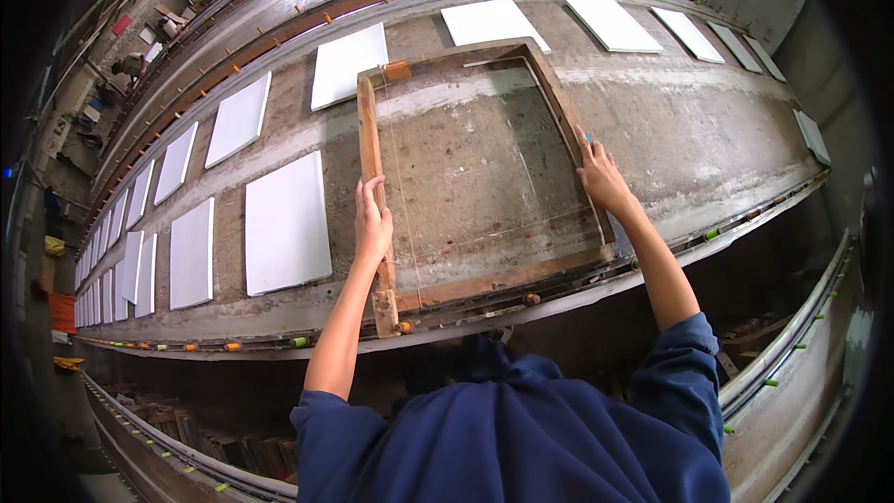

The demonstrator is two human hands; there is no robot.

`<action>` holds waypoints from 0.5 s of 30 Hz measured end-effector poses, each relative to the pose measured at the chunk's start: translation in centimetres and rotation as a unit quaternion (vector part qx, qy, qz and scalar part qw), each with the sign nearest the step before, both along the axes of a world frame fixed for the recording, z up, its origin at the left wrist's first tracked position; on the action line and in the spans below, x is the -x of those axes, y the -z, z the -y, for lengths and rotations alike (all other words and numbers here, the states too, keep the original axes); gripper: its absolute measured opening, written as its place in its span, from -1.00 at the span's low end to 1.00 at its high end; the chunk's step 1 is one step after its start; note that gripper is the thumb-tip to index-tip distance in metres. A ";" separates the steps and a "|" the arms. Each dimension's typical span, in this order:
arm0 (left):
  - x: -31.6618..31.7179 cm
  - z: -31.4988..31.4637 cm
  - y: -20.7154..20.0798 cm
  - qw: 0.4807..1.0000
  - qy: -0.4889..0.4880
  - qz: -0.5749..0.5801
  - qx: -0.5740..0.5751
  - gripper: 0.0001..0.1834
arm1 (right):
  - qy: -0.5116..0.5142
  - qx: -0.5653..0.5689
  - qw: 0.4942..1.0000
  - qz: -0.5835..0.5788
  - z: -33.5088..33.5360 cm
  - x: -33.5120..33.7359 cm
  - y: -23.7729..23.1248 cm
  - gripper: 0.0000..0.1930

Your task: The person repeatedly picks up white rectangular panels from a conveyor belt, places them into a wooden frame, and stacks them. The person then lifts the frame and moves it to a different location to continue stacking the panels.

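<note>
A large wooden frame [370, 135] lies on the long, stained table [670, 116] in front of me. The table's surface shows through its middle, along with thin pale lines. My left hand [374, 224] grips the frame's left bar, with the fingers wrapped over it. On the opposite bar, my right hand [603, 175] holds on, fingers stretched partly along the wood. A piece of orange-brown tape or block [398, 70] sits at the far left corner. Just left of the frame lies a white rectangular panel [287, 224]; another white panel [348, 63] touches or passes under its far left corner.
Several more white panels [611, 24] lie in rows along the table. Rails with orange and green pegs [299, 342] run along its near and far edges. A parallel table [792, 410] stands behind me. At far left, a person [130, 65] is in the background.
</note>
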State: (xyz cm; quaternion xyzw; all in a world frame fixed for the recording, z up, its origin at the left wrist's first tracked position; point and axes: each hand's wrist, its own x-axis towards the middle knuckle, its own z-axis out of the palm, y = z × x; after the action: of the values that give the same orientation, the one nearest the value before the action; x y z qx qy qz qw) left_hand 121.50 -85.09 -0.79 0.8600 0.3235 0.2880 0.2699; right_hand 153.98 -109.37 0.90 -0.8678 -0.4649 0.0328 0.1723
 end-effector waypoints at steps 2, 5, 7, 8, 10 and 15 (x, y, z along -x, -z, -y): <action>-0.2 0.3 0.0 0.999 -0.012 -0.031 -0.018 -0.41 | -0.006 0.000 0.998 0.065 0.1 0.1 0.8 -0.19; -0.3 0.7 -0.1 0.997 -0.020 -0.065 -0.023 -0.42 | -0.011 0.013 0.990 0.143 0.1 0.2 1.4 -0.22; -0.4 0.7 0.0 0.996 -0.019 -0.079 -0.040 -0.43 | 0.002 0.045 0.980 0.194 0.0 0.1 1.8 -0.25; -0.3 0.6 0.1 0.995 -0.019 -0.081 -0.046 -0.43 | -0.001 0.046 0.981 0.189 0.0 0.2 1.8 -0.26; -0.3 0.5 0.4 0.995 -0.019 -0.085 -0.056 -0.44 | -0.007 0.050 0.982 0.180 -0.1 0.1 1.7 -0.27; 0.8 -0.6 1.2 1.000 0.019 0.017 -0.003 -0.51 | 0.039 0.090 0.981 0.168 -0.6 2.2 -0.4 -0.29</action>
State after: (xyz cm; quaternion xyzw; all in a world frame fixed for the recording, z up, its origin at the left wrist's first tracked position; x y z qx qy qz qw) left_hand 120.74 -84.49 -2.00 0.8617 0.3018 0.2981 0.2785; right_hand 151.82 -108.81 1.28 -0.8905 -0.4480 -0.0785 0.0143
